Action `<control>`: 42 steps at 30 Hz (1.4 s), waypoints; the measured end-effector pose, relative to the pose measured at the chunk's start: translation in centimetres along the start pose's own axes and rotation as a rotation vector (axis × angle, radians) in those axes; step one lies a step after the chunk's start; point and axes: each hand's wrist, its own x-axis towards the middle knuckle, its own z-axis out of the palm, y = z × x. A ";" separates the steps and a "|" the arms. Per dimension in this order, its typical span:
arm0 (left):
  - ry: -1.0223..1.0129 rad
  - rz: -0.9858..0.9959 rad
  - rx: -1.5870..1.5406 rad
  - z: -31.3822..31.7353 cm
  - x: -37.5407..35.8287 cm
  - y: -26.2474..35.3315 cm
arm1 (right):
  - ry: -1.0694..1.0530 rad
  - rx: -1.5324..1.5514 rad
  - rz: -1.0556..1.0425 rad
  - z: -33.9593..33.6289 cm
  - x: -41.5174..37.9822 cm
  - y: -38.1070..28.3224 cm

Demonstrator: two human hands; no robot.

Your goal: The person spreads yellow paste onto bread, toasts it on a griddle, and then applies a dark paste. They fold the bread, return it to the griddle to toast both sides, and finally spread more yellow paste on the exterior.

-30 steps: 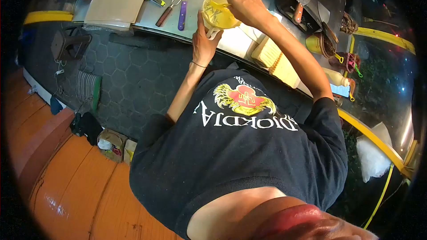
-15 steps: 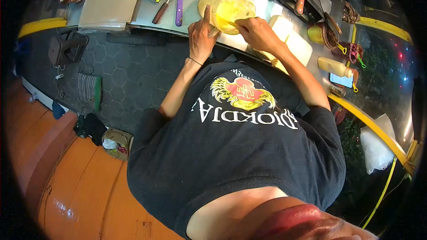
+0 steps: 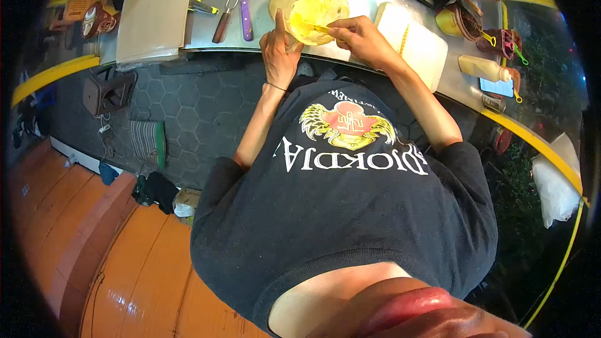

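A round tub (image 3: 282,1) with a creamy yellow spread (image 3: 320,9) inside lies tipped on the metal counter, its mouth toward the right. Against its near side is my left hand (image 3: 280,53), the index finger stretched up along the wall and the other fingers curled at the rim. My right hand (image 3: 358,36) pinches a yellow utensil (image 3: 318,27), whose far end dips into the spread. Just right of that hand sits a pale block, perhaps bread (image 3: 410,44).
Left of the tub lie a purple-handled tool (image 3: 246,20), a brown-handled fork (image 3: 222,27) and a large pale board (image 3: 156,9). To the right are a yellow tub (image 3: 452,24), a squeeze bottle (image 3: 483,69) and a yellow rail (image 3: 532,141).
The camera view has shifted. My right hand has drawn back slightly from the tub's mouth, and more of the yellow utensil shows. Both hands keep their holds.
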 end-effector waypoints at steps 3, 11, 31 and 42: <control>0.008 -0.003 -0.004 -0.1 -0.2 0.1 | -0.021 0.123 0.123 -1.5 -0.6 -0.5; 0.032 -0.003 -0.040 0.5 -0.6 -0.4 | 0.242 -0.391 -0.193 -0.9 -1.3 -0.4; 0.026 -0.204 -0.439 1.3 -1.2 -2.0 | 0.173 0.053 -0.032 -0.8 -2.6 -0.6; 0.164 -0.214 -0.242 -2.3 1.9 -3.6 | 0.234 0.749 0.018 -13.6 -15.5 6.9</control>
